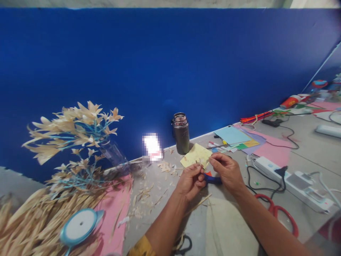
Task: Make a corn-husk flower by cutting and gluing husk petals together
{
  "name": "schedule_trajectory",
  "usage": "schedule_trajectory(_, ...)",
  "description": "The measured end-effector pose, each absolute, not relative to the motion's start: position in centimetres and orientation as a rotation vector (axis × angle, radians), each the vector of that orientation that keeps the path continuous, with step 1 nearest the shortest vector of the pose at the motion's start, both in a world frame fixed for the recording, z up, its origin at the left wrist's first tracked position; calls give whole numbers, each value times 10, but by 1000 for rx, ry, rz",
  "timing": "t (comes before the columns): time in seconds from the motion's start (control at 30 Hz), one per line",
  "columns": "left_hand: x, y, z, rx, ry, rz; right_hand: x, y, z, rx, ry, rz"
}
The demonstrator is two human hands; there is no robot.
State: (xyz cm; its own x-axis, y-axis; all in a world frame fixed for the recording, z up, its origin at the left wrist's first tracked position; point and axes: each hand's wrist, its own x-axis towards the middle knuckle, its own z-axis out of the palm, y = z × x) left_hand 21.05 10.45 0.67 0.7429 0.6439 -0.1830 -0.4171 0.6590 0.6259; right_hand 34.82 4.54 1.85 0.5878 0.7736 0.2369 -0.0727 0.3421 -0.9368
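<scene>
My left hand (pixel 192 179) is closed in a pinch on a thin, stem-like piece (pixel 200 165), too small to make out well. To its right, at about the same height, my right hand (pixel 226 171) is also closed, thumb against forefinger; what sits in that pinch is too small to name. Behind the fingers lies a yellow sheet of paper (pixel 195 153). A round thing with a dark blue rim (pixel 213 179) is partly hidden beneath both hands. Pale dried scraps (pixel 144 193) are scattered left of my left hand.
A dark open flask (pixel 182 135) stands by the blue partition (pixel 170 64). At left are dried-husk flowers (pixel 80 122), a heap of husks (pixel 34 220) and a blue-edged tape roll (pixel 80 225) near pink paper (pixel 117 209). Red-handled scissors (pixel 293 218) and a power strip (pixel 293 185) lie right.
</scene>
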Motion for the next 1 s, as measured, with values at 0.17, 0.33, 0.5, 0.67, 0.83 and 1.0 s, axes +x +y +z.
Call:
schedule_trajectory(0.17,213,103,9,911,591,891,348,45,19,-1029,-709,645)
schedule_trajectory(0.33,214,101,11,1128,740,1082,345,44,22,-986,-659,627)
schedule_trajectory(0.5,219,100,7,898,702,980,346,43,22,-1001,-665,606)
schedule_trajectory(0.67,222,99,5,646,639,900,348,39,20,-1045,-705,567)
schedule_trajectory(0.83,222,97,5,527,636,862,343,38,16,-1164,-872,428)
schedule_trajectory(1.0,225,95,4,425,642,875,342,45,8,-1212,-904,347)
